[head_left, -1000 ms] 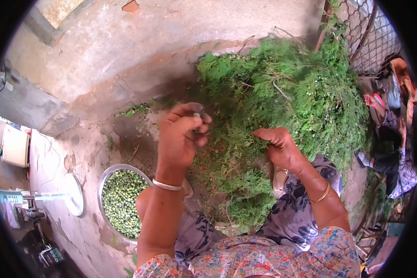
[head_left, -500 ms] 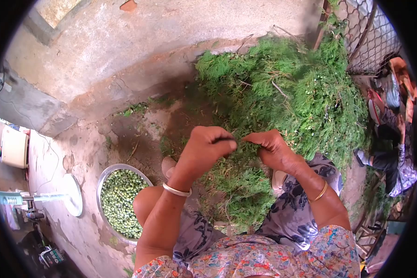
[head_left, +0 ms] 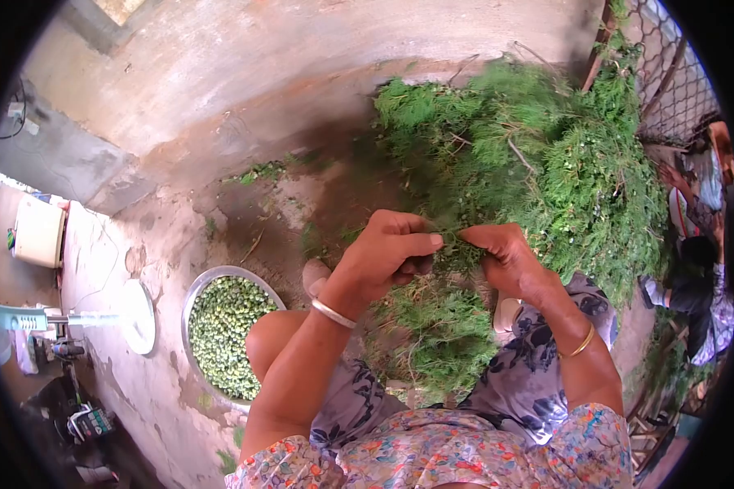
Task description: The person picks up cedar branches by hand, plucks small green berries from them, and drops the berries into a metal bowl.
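My left hand [head_left: 395,254] is closed in a pinch, its thumb and finger at a thin bit of green sprig between my hands. Close on its right, my right hand [head_left: 507,259] is closed around a green sprig [head_left: 457,254]. Below them, loose green cuttings [head_left: 444,338] lie on the ground between my feet. A large heap of green branches [head_left: 595,191] rises beyond my right hand. To the left of my knee stands a round metal basin [head_left: 192,314], full of small green pods or fruits [head_left: 230,334].
A plastered wall [head_left: 302,41] runs along the top. At the left are a white-based fan [head_left: 139,316], a pale box [head_left: 39,231] and dark equipment. Wire mesh [head_left: 678,77] stands upper right. Another person [head_left: 697,285] sits at the far right edge.
My left hand has come in from higher on the left to meet the sprig by my right hand. The whole view has shifted slightly, with the surroundings now further right.
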A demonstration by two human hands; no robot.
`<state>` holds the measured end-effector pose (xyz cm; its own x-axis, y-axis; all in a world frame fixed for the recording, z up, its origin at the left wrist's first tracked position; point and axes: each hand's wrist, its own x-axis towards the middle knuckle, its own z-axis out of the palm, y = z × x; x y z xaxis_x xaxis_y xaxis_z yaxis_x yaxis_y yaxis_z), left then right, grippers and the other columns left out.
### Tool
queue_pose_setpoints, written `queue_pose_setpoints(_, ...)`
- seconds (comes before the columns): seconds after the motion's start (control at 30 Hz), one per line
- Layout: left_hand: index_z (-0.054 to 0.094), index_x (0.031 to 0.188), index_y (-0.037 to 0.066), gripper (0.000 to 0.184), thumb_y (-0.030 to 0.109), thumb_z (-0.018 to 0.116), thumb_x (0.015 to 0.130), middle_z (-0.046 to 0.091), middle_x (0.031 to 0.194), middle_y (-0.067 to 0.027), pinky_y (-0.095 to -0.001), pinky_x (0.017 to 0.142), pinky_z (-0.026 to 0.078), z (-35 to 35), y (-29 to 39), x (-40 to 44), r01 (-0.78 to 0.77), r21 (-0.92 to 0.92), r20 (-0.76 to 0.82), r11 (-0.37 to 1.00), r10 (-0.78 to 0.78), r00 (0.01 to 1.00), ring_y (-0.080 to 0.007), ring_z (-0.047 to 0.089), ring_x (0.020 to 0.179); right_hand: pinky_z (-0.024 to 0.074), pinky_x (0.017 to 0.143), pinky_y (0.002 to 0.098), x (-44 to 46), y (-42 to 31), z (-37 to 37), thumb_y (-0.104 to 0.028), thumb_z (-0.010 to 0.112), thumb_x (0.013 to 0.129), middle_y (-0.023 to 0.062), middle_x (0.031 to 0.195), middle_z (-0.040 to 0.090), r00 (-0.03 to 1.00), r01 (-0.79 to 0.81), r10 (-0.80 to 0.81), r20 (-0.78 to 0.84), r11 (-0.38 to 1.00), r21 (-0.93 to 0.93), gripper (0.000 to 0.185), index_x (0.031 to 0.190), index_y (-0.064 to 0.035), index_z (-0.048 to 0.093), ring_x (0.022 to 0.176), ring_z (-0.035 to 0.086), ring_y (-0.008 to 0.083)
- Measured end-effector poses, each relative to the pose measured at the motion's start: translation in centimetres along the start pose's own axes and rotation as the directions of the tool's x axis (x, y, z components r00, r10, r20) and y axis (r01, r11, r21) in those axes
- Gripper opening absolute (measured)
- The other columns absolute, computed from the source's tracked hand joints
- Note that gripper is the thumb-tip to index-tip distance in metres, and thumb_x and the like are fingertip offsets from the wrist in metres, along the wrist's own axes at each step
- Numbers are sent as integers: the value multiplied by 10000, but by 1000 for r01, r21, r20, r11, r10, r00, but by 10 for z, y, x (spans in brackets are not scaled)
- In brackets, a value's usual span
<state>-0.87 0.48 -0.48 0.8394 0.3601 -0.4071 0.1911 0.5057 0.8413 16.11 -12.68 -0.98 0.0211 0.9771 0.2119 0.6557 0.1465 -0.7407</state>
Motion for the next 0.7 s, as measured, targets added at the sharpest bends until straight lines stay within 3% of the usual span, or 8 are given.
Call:
queue_pose_setpoints(0.07,582,786,9,103,99,628,805,487,581,11,-204,364,295,-1,-1,1,35,-178,38,983,-29,999,-56,411,443,483,593,352,0,2,2,170,448,583,220,792,599,1000,22,-22,-6,1000,-8,460,989,14,598,702,610,369)
queue_pose_setpoints(0.2,564,769,11,81,63,619,796,487,583,12,-205,358,297,0,-3,2,32,-231,-60,972,-47,997,-61,415,437,486,607,356,0,0,1,167,455,571,225,800,601,995,63,-62,-76,998,7,456,977,21,600,735,614,378)
queue_pose_setpoints(0.47,612,842,-11,168,69,688,715,559,611,-3,-192,372,309,3,1,-1,9,-10,-44,1000,-9,999,-48,472,470,493,627,387,0,9,4,161,471,564,220,805,615,991,109,-115,-75,990,-85,440,962,30,603,744,613,382)
queue_pose_setpoints(0.57,601,887,1,161,42,663,744,540,641,1,-201,386,304,1,-2,1,10,70,-65,998,-5,998,-56,449,472,485,624,398,-1,6,3,161,477,566,220,819,614,997,68,-72,-29,992,-106,439,969,33,598,745,607,382)
queue_pose_setpoints(0.7,609,900,10,169,59,670,751,546,667,11,-200,387,290,2,-3,4,-16,-41,-83,999,13,996,-50,447,486,470,618,414,-1,8,1,153,488,569,214,806,602,994,87,-91,-65,994,-59,453,993,29,587,738,594,383)
